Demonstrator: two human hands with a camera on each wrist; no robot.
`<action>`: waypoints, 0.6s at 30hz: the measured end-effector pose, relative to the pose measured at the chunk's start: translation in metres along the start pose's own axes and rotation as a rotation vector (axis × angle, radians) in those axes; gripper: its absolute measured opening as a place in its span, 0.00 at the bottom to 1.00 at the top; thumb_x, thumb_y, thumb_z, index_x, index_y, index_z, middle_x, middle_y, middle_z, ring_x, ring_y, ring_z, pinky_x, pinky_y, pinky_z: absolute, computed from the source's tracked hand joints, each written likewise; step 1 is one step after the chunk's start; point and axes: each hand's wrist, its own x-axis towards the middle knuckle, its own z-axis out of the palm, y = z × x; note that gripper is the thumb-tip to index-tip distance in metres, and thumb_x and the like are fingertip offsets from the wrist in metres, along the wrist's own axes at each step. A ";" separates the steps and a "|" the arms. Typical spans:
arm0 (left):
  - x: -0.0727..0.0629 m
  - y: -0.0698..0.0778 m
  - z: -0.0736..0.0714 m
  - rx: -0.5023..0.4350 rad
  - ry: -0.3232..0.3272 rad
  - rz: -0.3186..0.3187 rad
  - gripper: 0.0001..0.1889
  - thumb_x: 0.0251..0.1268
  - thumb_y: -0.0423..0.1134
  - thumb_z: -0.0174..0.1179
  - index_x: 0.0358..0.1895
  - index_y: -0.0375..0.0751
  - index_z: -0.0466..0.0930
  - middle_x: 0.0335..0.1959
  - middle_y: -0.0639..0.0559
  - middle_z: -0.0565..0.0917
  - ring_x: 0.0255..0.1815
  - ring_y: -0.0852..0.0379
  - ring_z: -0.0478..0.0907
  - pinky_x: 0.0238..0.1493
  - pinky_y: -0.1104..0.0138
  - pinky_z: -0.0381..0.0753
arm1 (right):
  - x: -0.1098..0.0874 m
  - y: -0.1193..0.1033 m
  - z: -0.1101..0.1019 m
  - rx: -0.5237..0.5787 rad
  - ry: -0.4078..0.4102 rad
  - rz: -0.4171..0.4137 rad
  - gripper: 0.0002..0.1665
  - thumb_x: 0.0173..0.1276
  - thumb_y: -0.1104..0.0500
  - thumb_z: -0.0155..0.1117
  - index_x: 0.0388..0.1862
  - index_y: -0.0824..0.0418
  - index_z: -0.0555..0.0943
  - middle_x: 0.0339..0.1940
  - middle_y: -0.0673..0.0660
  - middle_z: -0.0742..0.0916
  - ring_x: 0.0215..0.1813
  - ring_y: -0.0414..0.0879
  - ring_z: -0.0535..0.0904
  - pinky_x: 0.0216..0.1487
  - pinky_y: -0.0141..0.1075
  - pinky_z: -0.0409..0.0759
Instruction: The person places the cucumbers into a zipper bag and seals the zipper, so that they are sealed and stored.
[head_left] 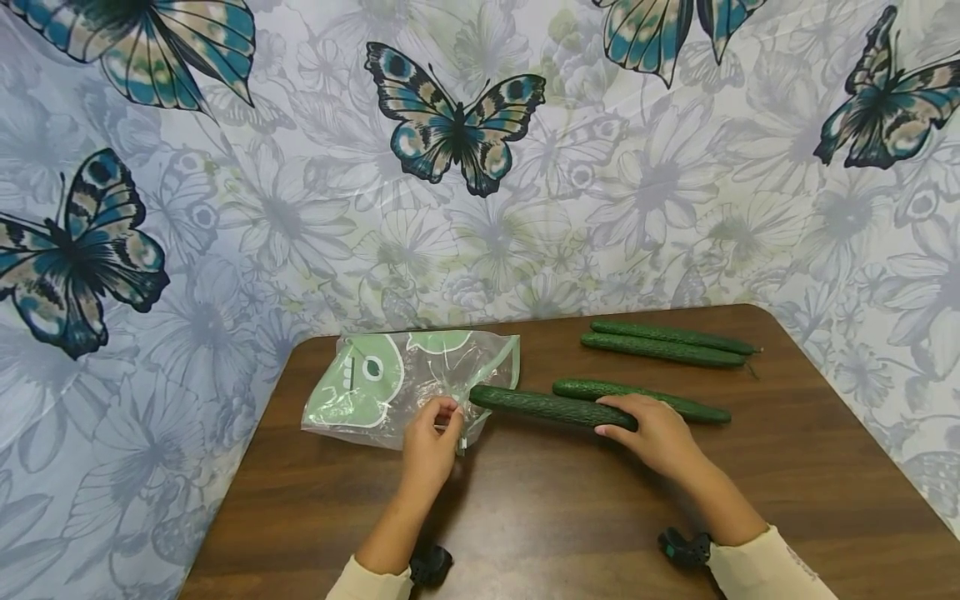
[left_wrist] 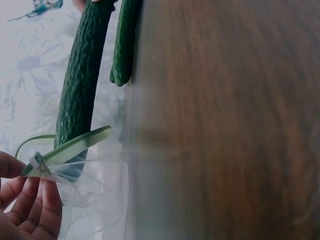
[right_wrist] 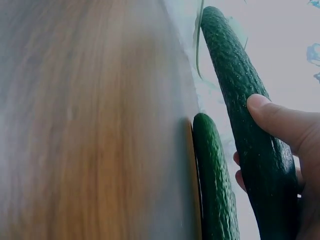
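My right hand (head_left: 655, 435) grips a long dark green cucumber (head_left: 551, 406) near its right end, thumb on one side and fingers on the other in the right wrist view. The cucumber's far tip is inside the mouth of a clear zip bag (head_left: 423, 383) with green printing, as the left wrist view shows. My left hand (head_left: 433, 437) pinches the bag's green-edged rim (left_wrist: 75, 146) beside the white slider (left_wrist: 37, 161). Just behind the held cucumber, a second cucumber (head_left: 690, 408) lies on the table, partly covered by my right hand in the head view.
Two more cucumbers (head_left: 667, 348) lie side by side at the back right of the brown wooden table (head_left: 540, 517). A butterfly-print cloth (head_left: 480, 233) hangs right behind the table's back edge. Dark wrist devices (head_left: 684, 548) sit under both forearms.
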 end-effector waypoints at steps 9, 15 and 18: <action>-0.003 -0.001 0.003 0.022 -0.018 0.001 0.03 0.68 0.37 0.65 0.37 0.43 0.82 0.33 0.49 0.85 0.34 0.56 0.82 0.29 0.75 0.82 | 0.009 -0.014 0.010 -0.015 0.017 -0.034 0.31 0.65 0.41 0.71 0.64 0.50 0.81 0.61 0.56 0.86 0.62 0.59 0.82 0.69 0.73 0.71; -0.003 0.000 0.003 0.027 -0.039 -0.001 0.02 0.67 0.35 0.65 0.37 0.43 0.81 0.33 0.50 0.84 0.36 0.55 0.83 0.28 0.75 0.80 | 0.016 -0.025 0.016 -0.017 0.018 -0.044 0.31 0.65 0.41 0.71 0.64 0.50 0.81 0.60 0.55 0.87 0.62 0.58 0.82 0.67 0.71 0.73; -0.003 0.000 0.003 0.029 -0.047 0.005 0.03 0.66 0.35 0.66 0.37 0.43 0.81 0.33 0.49 0.84 0.37 0.54 0.83 0.28 0.76 0.80 | 0.021 -0.031 0.018 -0.016 0.017 -0.045 0.31 0.64 0.41 0.71 0.64 0.50 0.81 0.61 0.55 0.86 0.62 0.58 0.82 0.68 0.73 0.72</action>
